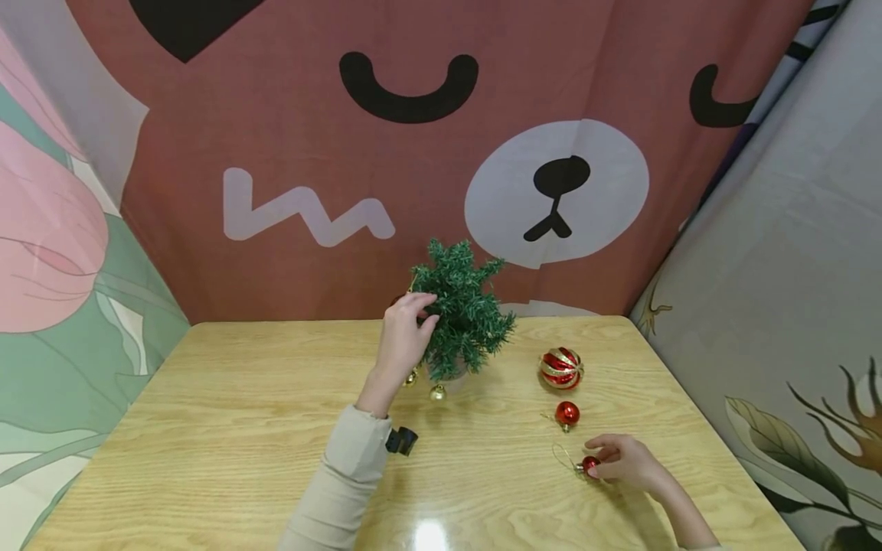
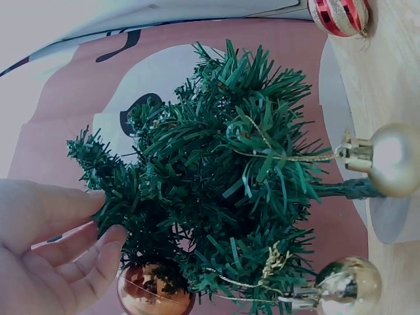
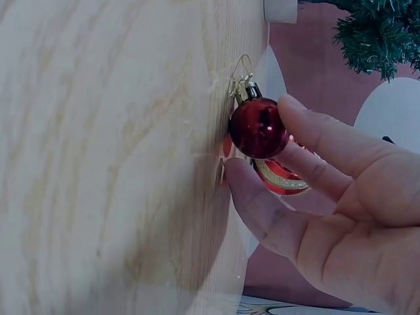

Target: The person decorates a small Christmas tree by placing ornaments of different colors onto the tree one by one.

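A small green artificial Christmas tree (image 1: pixel 462 306) stands at the table's back edge. My left hand (image 1: pixel 405 329) is at its left side, fingertips against the needles of a branch (image 2: pixel 95 157), thumb and forefinger apart. Just below those fingers hangs a copper-coloured ball (image 2: pixel 156 290). Two gold balls, one shiny (image 2: pixel 349 287) and one matte (image 2: pixel 397 161), hang lower on gold strings. At the front right, my right hand (image 1: pixel 625 463) pinches a small red ball ornament (image 3: pixel 258 128) low over the table; its gold cap and string loop point away from the palm.
Behind the right hand lie another small red ball (image 1: pixel 567 414) and a larger red ball with glittery stripes (image 1: pixel 561 369). The wooden table (image 1: pixel 227 428) ends against a printed bear curtain (image 1: pixel 310 138). A black wrist device (image 1: pixel 402 441) sits beside the left cuff.
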{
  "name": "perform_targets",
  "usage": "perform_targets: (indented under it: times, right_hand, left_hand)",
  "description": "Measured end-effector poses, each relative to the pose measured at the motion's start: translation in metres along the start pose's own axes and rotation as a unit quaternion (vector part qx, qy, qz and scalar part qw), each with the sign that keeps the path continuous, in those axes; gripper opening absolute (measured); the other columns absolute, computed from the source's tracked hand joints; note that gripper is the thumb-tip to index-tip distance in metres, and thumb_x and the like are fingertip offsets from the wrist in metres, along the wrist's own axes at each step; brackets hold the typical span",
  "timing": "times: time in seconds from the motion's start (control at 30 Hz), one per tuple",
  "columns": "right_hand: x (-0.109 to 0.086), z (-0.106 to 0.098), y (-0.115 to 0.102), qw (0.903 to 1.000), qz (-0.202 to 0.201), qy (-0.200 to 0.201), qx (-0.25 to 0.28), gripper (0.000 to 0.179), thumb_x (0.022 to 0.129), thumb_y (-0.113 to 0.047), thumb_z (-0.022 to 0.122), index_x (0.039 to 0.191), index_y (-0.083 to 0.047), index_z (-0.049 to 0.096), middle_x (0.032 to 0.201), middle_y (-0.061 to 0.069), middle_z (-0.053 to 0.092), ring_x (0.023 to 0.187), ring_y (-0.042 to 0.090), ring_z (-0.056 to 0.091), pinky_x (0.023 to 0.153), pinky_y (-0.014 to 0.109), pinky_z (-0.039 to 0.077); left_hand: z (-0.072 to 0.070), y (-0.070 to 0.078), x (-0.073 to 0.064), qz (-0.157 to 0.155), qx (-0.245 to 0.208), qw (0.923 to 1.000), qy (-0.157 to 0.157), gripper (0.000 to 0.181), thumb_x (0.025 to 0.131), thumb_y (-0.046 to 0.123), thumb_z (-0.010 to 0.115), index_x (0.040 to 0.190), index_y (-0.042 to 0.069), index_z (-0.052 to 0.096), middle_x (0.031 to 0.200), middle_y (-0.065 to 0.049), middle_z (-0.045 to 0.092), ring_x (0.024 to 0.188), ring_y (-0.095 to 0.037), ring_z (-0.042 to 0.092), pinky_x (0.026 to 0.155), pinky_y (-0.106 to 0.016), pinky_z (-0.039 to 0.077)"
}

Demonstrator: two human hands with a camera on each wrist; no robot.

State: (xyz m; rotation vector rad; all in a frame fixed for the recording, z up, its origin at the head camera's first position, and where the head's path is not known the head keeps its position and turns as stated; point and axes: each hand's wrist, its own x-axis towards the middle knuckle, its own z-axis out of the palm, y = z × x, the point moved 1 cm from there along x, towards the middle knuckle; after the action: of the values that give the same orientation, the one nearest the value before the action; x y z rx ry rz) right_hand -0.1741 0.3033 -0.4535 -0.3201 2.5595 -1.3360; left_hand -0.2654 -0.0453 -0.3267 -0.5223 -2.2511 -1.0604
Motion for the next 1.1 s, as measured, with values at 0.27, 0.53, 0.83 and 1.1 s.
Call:
perform_targets:
  times: [0.27,0.53,0.83,1.1]
  right_hand:
    - [0.003,0.003,0.003,0.9996,-0.013,0.009,-0.025,0.026,0.068,0.004,0.068,0.089,0.016,0.058,0.079,0.013,0.06,0.067,0.009,0.055,0.058,0.022,0.048]
    - [0.003,0.007,-0.004,0.9981,0.004,0.048,-0.038,0.025,0.067,0.004,0.067,0.089,0.014,0.059,0.079,0.012,0.061,0.071,0.021,0.057,0.06,0.023,0.048]
    - [0.005,0.011,-0.012,0.9971,0.024,0.072,-0.008,0.03,0.073,-0.001,0.069,0.096,0.015,0.059,0.085,0.015,0.063,0.077,0.023,0.058,0.064,0.024,0.048]
    - [0.013,0.016,-0.022,0.9958,-0.033,0.079,0.032,0.031,0.073,0.0,0.069,0.097,0.015,0.057,0.087,0.018,0.062,0.076,0.016,0.059,0.064,0.023,0.048]
  left_hand:
    - [0.001,0.001,-0.001,-0.001,0.003,1.0,0.0,0.029,0.078,0.0,0.067,0.106,-0.001,0.064,0.101,-0.014,0.062,0.076,-0.02,0.06,0.059,-0.029,0.049]
    - [0.0,0.002,-0.002,-0.005,0.007,1.0,-0.004,0.028,0.078,0.001,0.067,0.107,-0.001,0.064,0.1,-0.015,0.062,0.075,-0.021,0.06,0.057,-0.028,0.048]
    - [0.0,0.001,-0.002,-0.014,0.009,0.9999,-0.005,0.028,0.079,0.002,0.067,0.106,0.0,0.064,0.1,-0.014,0.062,0.074,-0.02,0.06,0.055,-0.028,0.047]
    - [-0.002,0.002,-0.003,-0.012,0.01,0.9998,-0.012,0.028,0.079,0.003,0.066,0.107,-0.001,0.064,0.1,-0.015,0.062,0.075,-0.02,0.06,0.056,-0.028,0.047]
